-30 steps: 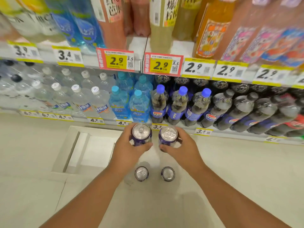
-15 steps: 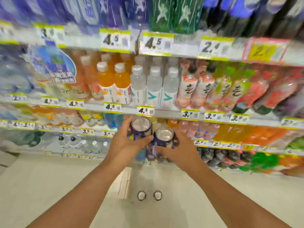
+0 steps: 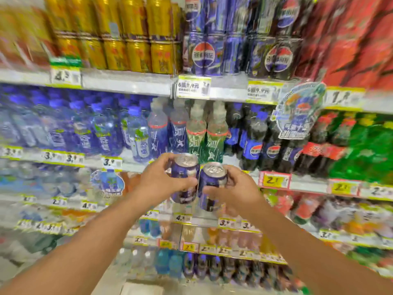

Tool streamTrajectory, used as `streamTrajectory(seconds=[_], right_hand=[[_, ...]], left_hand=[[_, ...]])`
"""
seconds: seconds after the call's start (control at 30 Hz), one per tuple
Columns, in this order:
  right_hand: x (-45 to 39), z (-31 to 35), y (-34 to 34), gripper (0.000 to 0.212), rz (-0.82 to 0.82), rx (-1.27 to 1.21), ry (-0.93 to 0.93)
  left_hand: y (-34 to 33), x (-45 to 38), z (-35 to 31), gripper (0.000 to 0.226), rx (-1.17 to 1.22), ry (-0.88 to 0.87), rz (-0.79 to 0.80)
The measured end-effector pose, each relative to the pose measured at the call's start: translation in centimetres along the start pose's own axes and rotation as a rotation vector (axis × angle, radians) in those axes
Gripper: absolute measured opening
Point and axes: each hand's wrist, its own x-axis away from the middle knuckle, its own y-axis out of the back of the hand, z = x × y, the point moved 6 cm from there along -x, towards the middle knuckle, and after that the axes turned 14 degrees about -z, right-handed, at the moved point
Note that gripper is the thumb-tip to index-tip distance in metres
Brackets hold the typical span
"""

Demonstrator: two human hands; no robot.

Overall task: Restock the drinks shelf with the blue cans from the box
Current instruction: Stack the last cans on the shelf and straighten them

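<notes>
Carrying one small blue aluminium can (image 3: pixel 184 179) in my left hand (image 3: pixel 158 184) and a second blue can (image 3: pixel 211 186) in my right hand (image 3: pixel 238 193), each grip clenched round its can, I judge transport underway; next I lift toward the blue-can row (image 3: pixel 240 39) at one o'clock.

**Materials and finishes at the drinks shelf**

Two blue cans (image 3: pixel 184 179) (image 3: pixel 211 186): glossy printed metal walls, bare silvery lids. Gold cans (image 3: pixel 136 54): shiny metal. Bottles (image 3: pixel 158 133): clear glossy plastic, film labels. Price tags (image 3: pixel 194 87): matt paper.
</notes>
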Motion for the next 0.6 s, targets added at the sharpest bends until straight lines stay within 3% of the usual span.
streamTrajectory(seconds=[0.17,0.33,0.5,0.57,0.6], right_hand=[[-2.0,7.2,3.4,0.049,0.017,0.016,0.092],[-4.7,14.0,6.4,0.055,0.004,0.028,0.153],[-6.9,18.6,8.9,0.03,-0.015,0.123,0.202],[-8.4,20.3,9.4,0.04,-0.036,0.148,0.206],[-9.3,21.1,9.3,0.06,-0.058,0.16,0.216]], left_hand=[[2.1,-0.7,-8.2,0.052,0.046,-0.014,0.017],[4.3,-1.9,-15.4,0.063,0.066,-0.037,-0.007],[5.3,-3.6,-20.3,0.088,0.058,-0.067,0.0],[5.6,-4.8,-22.2,0.067,0.057,-0.107,0.02],[5.8,-5.5,-23.0,0.058,0.063,-0.123,0.024]])
